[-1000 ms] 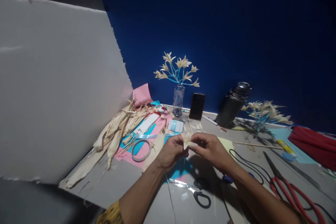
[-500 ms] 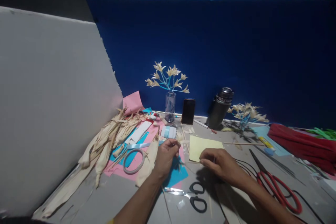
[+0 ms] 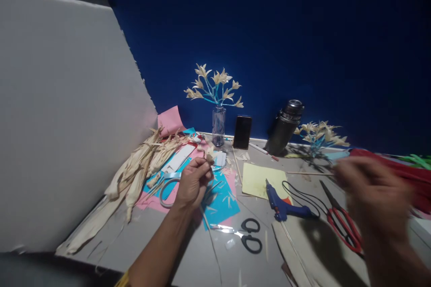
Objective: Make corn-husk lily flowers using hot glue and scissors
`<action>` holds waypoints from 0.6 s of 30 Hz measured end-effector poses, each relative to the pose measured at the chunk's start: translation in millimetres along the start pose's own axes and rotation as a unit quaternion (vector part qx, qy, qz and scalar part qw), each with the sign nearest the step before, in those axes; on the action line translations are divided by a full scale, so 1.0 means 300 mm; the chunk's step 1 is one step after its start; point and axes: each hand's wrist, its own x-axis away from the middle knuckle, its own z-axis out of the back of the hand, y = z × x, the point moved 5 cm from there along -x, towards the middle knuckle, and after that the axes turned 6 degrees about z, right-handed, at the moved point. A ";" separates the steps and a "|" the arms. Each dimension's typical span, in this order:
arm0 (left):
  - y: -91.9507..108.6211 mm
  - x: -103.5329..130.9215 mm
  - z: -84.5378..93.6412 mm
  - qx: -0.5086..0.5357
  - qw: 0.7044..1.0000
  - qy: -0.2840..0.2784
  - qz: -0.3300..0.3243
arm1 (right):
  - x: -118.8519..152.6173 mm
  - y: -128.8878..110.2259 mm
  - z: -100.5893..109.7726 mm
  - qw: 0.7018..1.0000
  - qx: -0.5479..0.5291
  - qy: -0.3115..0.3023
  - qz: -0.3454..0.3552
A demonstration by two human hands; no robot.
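Observation:
My left hand (image 3: 193,184) is closed in a pinch over the blue paper (image 3: 220,206), with a small pale husk flower (image 3: 210,153) at the fingertips. A thin stem trails below that hand. My right hand (image 3: 377,202) is smeared by motion at the right, above the red-handled scissors (image 3: 353,235); its fingers cannot be made out. Between the hands lies a blue glue gun (image 3: 281,208), its nozzle over a yellow paper sheet (image 3: 257,179). Black-handled scissors (image 3: 251,237) rest nearer to me.
Dried corn husks (image 3: 131,175) are heaped at the left beside a roll of tape (image 3: 163,193). At the back stand a glass vase (image 3: 218,128) of husk flowers, a phone (image 3: 242,132) and a dark flask (image 3: 285,128). More husk flowers (image 3: 321,134) and red cloth (image 3: 417,179) lie right.
My right hand has moved away to the right from near the yellow sheet, uncovering the glue gun. My left hand has shifted slightly left and up, and the view has tilted down.

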 end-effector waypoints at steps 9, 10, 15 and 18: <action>-0.024 0.032 0.027 0.073 0.991 -0.057 0.098 | 0.234 0.021 -0.321 0.833 0.092 -0.536 0.102; -0.018 0.037 0.043 0.079 0.991 -0.053 0.095 | 0.245 0.023 -0.319 0.827 0.097 -0.545 0.099; 0.010 0.083 0.149 0.081 0.992 -0.027 0.093 | 0.313 0.016 -0.328 0.799 0.104 -0.586 0.086; 0.019 0.118 0.211 0.067 0.992 -0.012 0.107 | 0.339 0.019 -0.351 0.790 0.100 -0.599 0.088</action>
